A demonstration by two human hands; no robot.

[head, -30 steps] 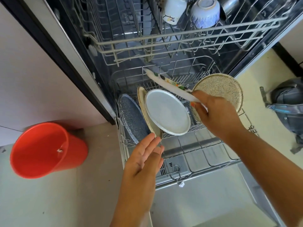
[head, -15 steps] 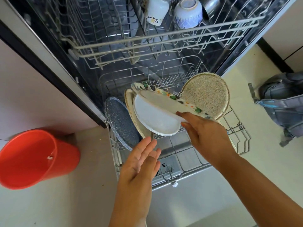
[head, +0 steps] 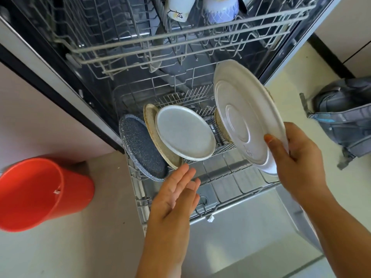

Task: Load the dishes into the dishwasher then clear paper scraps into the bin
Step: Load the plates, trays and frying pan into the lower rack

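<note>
My right hand (head: 297, 155) grips the lower edge of a large white plate (head: 243, 109), held upright with its underside facing me over the right side of the dishwasher's lower rack (head: 226, 177). It hides most of a speckled beige plate (head: 219, 125) behind it. On the rack's left stand a dark speckled plate (head: 140, 149), a beige plate (head: 150, 125) and a pale grey plate (head: 184, 133). My left hand (head: 176, 195) hovers flat, fingers straight, just below those plates, holding nothing.
The upper rack (head: 180, 43) is pulled out overhead, holding a white mug (head: 178, 7) and a patterned bowl (head: 220, 9). A red bin (head: 38, 193) lies tilted on the floor at left. A grey backpack (head: 345, 117) sits at right. The open dishwasher door (head: 251, 233) lies below.
My right hand has swung the large plate from flat, edge-on above the grey plate to upright on the rack's right side, underside toward me. My left hand has barely moved.
</note>
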